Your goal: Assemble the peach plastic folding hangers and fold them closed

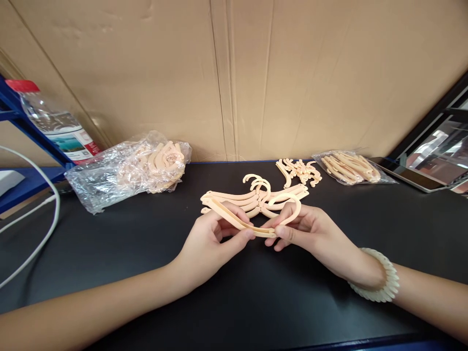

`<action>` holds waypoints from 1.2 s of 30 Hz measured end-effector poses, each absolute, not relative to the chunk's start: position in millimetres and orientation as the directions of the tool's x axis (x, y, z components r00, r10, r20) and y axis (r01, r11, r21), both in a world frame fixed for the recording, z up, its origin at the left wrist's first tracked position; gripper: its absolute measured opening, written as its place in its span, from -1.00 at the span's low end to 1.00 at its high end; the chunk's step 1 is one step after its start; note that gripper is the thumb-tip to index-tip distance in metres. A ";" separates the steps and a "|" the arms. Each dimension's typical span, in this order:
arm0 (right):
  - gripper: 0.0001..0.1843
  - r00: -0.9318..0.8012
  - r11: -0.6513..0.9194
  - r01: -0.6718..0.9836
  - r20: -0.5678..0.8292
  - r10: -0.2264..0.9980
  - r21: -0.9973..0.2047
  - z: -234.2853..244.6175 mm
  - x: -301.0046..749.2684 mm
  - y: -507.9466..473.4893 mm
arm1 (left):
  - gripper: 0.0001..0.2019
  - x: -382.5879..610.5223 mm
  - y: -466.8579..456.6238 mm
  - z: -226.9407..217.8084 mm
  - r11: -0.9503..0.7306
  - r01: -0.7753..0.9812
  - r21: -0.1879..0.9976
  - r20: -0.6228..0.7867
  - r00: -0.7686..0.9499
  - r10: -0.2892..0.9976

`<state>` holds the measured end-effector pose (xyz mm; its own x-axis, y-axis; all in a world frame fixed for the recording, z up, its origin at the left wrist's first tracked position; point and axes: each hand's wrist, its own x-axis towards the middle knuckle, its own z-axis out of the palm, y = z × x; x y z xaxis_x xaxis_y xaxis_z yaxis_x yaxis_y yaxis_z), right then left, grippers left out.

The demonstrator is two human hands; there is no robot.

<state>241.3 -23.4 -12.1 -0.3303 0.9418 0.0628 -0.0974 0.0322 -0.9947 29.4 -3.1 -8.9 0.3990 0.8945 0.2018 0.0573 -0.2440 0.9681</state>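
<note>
My left hand [214, 239] pinches a peach-coloured plastic hanger arm [224, 213] between thumb and fingers, its free end pointing up and to the left. A curved hanger hook [297, 204] is gripped by my right hand [314, 229] at its lower end. The two pieces meet between my fingertips; whether they are locked together I cannot tell. Just behind my hands lie several peach hangers [234, 197] with hooks, side by side on the black table [234, 302]. My fingers partly cover the joint.
Loose small hanger pieces [302, 169] lie farther back. Bags of parts stand left [126, 168] and right [351, 166]. A tablet-like device [409, 174] is at the far right. At left are a red-capped water bottle [62, 124] and a white cable [54, 219]. Cardboard [164, 73] walls the back.
</note>
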 end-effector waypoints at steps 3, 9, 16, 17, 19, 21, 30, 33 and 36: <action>-0.75 -0.272 0.113 -0.032 0.117 0.955 -0.993 -9.7 240.6 -23.1 | -0.84 29.8 -2.9 -7.3 -0.179 0.029 0.983 0.154 0.396 0.905; -0.74 -0.269 0.109 0.013 0.101 0.958 -0.994 -9.8 239.9 -23.6 | -0.80 31.2 -4.4 -6.2 -0.117 0.000 0.993 0.108 0.385 0.917; -0.80 -0.299 0.087 -0.068 0.103 0.949 -0.994 -10.9 235.7 -23.5 | -0.76 34.1 -6.8 -8.8 -0.052 -0.058 0.997 0.073 0.455 0.887; -0.78 -0.302 0.077 -0.080 0.098 0.948 -0.994 -10.4 234.5 -23.6 | -0.77 34.9 -7.8 -9.3 -0.027 -0.067 0.997 0.056 0.483 0.874; -0.72 -0.303 0.063 -0.089 0.088 0.949 -0.994 -8.8 233.8 -23.1 | -0.79 36.5 -9.2 -9.9 0.016 -0.075 0.997 0.026 0.520 0.854; -0.68 -0.283 0.095 -0.059 0.107 0.953 -0.994 -5.9 238.0 -19.6 | -0.81 37.4 -9.4 -9.1 0.046 -0.091 0.995 0.007 0.514 0.858; -0.81 -0.398 0.630 0.700 0.548 0.736 -0.336 25.2 316.5 58.0 | -0.81 34.8 -6.6 -2.6 0.097 -0.117 0.988 -0.040 0.412 0.910; -0.74 -0.585 0.677 0.695 0.358 0.728 -0.243 25.9 327.3 84.0 | -0.80 33.4 -4.8 -5.7 0.105 -0.133 0.986 -0.043 0.402 0.915; -0.74 -0.625 0.692 0.677 0.302 0.720 -0.249 20.6 323.6 101.0 | -0.79 32.6 -3.1 -7.2 0.110 -0.142 0.984 -0.045 0.401 0.915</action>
